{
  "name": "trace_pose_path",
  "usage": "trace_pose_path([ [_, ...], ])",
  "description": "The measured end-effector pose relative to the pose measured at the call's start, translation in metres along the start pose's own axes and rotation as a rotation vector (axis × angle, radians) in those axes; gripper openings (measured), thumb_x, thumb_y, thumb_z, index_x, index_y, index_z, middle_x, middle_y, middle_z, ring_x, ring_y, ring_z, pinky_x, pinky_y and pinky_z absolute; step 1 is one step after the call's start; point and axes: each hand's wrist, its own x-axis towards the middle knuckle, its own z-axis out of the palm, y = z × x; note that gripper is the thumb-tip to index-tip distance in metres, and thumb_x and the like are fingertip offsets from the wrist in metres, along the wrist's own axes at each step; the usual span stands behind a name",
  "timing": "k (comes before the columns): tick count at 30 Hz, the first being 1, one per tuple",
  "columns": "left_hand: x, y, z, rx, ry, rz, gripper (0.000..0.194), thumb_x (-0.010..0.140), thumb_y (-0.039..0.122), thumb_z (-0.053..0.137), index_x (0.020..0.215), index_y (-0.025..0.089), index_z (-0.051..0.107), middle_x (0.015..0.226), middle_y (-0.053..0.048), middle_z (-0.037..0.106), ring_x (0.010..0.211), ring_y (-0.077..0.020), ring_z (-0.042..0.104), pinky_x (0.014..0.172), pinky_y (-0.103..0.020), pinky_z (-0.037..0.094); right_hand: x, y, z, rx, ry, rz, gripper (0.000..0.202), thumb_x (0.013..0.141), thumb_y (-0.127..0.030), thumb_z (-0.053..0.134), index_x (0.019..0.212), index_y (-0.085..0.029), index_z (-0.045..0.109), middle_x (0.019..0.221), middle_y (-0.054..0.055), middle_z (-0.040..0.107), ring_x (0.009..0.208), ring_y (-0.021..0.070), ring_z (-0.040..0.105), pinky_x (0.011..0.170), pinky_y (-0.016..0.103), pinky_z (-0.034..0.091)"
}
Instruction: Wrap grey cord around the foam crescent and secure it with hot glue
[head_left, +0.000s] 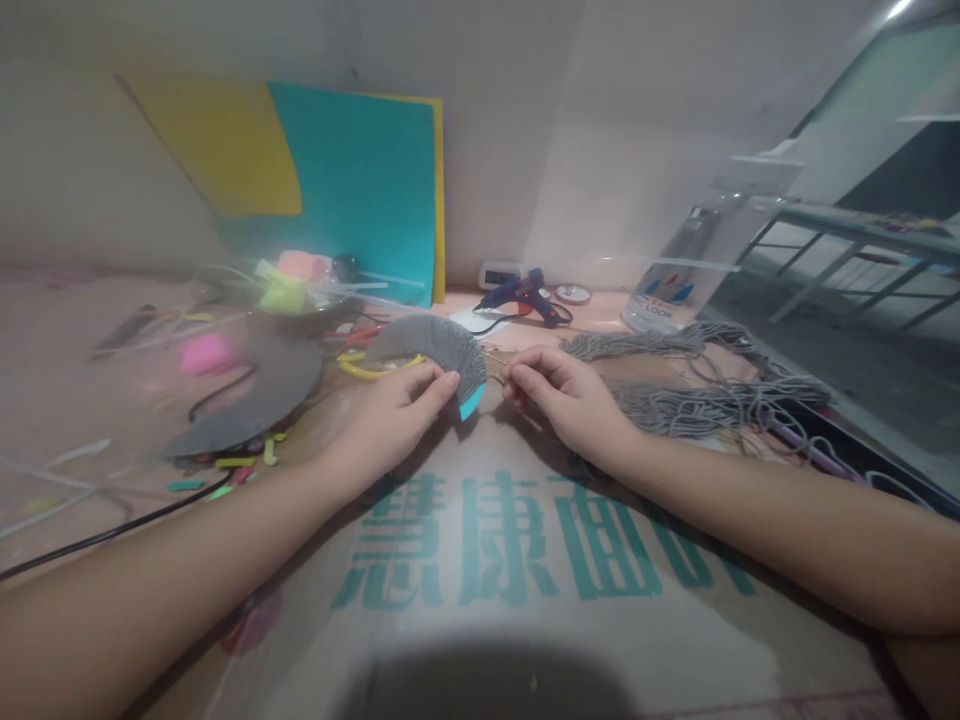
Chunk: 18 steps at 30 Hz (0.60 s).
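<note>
Above the surface (510, 635), my left hand (401, 405) pinches the grey wrapped arc (444, 342) near its teal end (471, 403), seemingly for steadiness; my right hand (562, 395) pinches a thin strand (495, 359) (rather blurred) just beside it.

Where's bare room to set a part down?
Best: the printed sheet, on the near side of the left hand and right hand, between left arm and right arm. Crowded: loose grey crescent and coloured scraps to the left, grey yarn to the right, glue gun and bottle beyond.

rt side tight: yarn (675, 405), btl (679, 275)
</note>
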Motion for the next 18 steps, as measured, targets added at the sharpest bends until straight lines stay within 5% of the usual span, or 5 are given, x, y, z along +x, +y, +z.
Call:
trace_pose_path([
  [11,0.0028,0.0015,-0.0023,-0.02,-0.031,0.036,0.034,0.093,0.041,0.045,0.066,0.02,0.048,0.063,0.003,0.045,0.064,-0.0145,0.045,0.061,-0.027,0.034,0.0047,0.0032,-0.0003,0.111,-0.023,0.067,0.02,0.089,-0.039,0.059,0.085,-0.02,0.058,0.068,-0.002,0.06,0.06,0.0102,0.054,0.058,0.024,0.045],
  [18,0.0002,0.002,-0.0026,-0.037,-0.055,0.056,0.036,0.094,0.043,0.046,0.066,0.02,0.048,0.063,0.003,0.043,0.063,-0.0141,0.044,0.061,-0.027,0.033,0.0,0.0011,-0.0037,-0.04,-0.108,0.0,0.032,0.098,-0.048,0.046,0.085,-0.02,0.056,0.071,0.0,0.061,0.065,0.0129,0.059,0.064,0.027,0.047],
])
